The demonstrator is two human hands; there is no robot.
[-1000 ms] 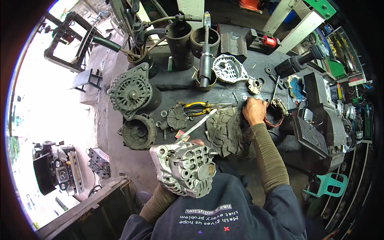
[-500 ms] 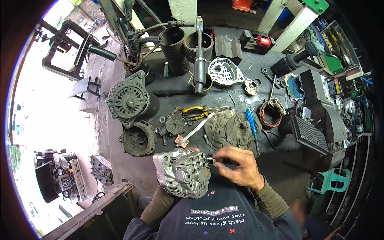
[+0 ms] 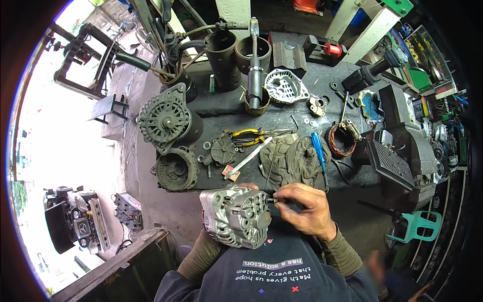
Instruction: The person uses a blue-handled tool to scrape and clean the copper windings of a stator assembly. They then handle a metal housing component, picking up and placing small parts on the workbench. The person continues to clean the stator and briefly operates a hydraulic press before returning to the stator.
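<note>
My left hand (image 3: 247, 186) holds a silver alternator (image 3: 234, 216) from beneath, in front of me below the bench edge, mostly hidden behind it. My right hand (image 3: 307, 211) is closed at the alternator's right side, thumb and forefinger pinched at its dark stud (image 3: 271, 200); what is between them is too small to make out. Just beyond lie a grey rag (image 3: 284, 161), a blue screwdriver (image 3: 318, 151), a flat metal strip (image 3: 251, 156) and yellow-handled pliers (image 3: 246, 138).
Alternator parts (image 3: 166, 123), a copper-wound ring (image 3: 342, 138), a white housing (image 3: 284, 88) and upright cylinders (image 3: 221, 60) crowd the bench (image 3: 211, 108). A black vise (image 3: 395, 161) stands right, a teal stool (image 3: 422, 226) below it, and a metal-edged box (image 3: 115, 269) lower left.
My right hand has come down and left from beside the copper ring to the alternator's stud, uncovering the blue screwdriver on the rag. The alternator has shifted slightly in my left hand.
</note>
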